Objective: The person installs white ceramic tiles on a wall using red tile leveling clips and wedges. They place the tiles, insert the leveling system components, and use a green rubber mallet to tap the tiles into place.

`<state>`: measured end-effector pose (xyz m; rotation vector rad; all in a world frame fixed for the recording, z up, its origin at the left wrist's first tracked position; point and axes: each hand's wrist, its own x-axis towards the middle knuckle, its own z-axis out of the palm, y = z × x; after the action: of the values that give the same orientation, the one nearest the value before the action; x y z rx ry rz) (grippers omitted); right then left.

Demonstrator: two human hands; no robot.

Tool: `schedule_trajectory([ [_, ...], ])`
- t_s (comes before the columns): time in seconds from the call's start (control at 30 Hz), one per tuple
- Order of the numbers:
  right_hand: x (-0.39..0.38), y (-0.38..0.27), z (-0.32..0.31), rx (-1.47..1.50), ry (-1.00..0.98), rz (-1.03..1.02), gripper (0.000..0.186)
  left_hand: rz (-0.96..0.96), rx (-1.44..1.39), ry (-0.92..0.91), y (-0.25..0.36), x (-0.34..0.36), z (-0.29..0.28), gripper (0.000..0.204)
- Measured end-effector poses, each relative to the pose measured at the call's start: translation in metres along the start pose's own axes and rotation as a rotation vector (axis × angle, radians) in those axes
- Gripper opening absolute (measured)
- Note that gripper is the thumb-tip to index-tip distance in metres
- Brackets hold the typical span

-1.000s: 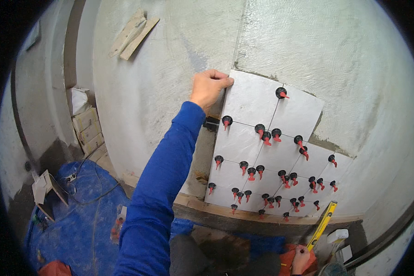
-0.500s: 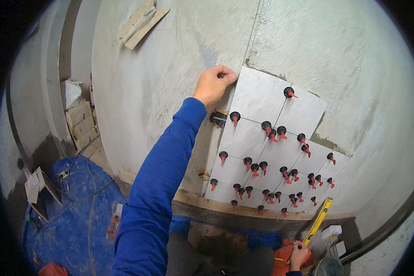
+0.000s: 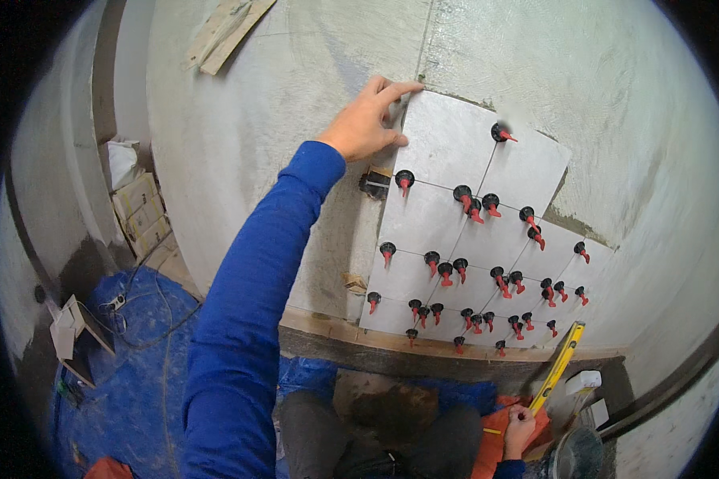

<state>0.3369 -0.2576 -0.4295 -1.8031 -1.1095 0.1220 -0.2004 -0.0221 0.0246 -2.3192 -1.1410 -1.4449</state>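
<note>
Your left hand (image 3: 369,121) is spread at the square pale-grey marbled tile (image 3: 447,144) at the top left of the wall patch, index fingertip at its upper corner, thumb at its left edge, likely steadying both sides. Your right hand (image 3: 519,431) looks curled around the lower end of one long yellow spirit level (image 3: 558,369), probably propping it upright. Two tiles form the top row; one round black-and-red levelling clip (image 3: 499,132) sits on their seam, presumably keeping faces flush. Lower clips crowd too closely to count.

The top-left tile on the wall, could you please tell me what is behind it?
Along the top edge of the tile, some grey mortar-like paste shows; everything directly behind is hidden.
</note>
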Motion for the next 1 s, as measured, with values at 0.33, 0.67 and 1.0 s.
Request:
schedule_trajectory([
  [0.33, -0.004, 0.017, 0.002, 0.053, 0.006, -0.027, 0.009, 0.043, 0.14, 0.027, -0.005, 0.003, 0.006, 0.099],
  [0.67, 0.001, 0.009, -0.001, 0.023, -0.022, 0.029, 0.011, 0.106, 0.157, 0.083, -0.007, 0.004, 0.008, 0.094],
  [1.0, 0.004, 0.0, 0.001, 0.069, -0.017, 0.005, 0.01, 0.084, 0.228, 0.096, -0.004, 0.003, 0.009, 0.095],
])
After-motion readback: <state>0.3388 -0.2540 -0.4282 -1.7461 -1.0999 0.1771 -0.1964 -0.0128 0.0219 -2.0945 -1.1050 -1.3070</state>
